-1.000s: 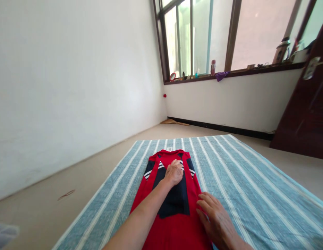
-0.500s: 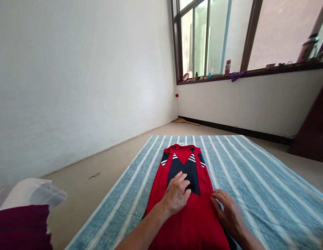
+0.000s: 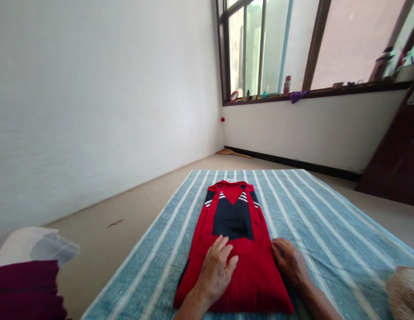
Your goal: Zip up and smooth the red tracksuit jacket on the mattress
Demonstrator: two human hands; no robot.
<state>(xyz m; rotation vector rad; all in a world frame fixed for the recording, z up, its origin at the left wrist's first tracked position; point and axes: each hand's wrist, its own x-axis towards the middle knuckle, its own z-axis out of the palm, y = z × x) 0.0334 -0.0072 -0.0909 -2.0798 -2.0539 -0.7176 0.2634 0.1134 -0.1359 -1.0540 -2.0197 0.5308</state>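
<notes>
My left hand (image 3: 215, 269), spread and gripping nothing, rests on the red shirt (image 3: 255, 278) on the striped sheet (image 3: 327, 249); my right hand (image 3: 291, 263), half-curled, touches its right edge, pinching or not I can't tell. Likely light, soft: best held by both near corners.

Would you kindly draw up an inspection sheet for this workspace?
Surface: blue cloth with white stripes, slightly wrinkled at right.
Job's things: red garment with navy panels and white stripes, folded into a long shape, lying on the cloth.
Clutter: beige textured item at the right edge; thin brown loop on the floor, material unclear; maroon fabric and whitish translucent material at lower left.
Hands: left hand on the garment, fingers spread; right hand at its right edge, grip unclear.
Cables: nothing seen.
Surroundings: plain white wall, brown-framed window, dark red-brown door.
</notes>
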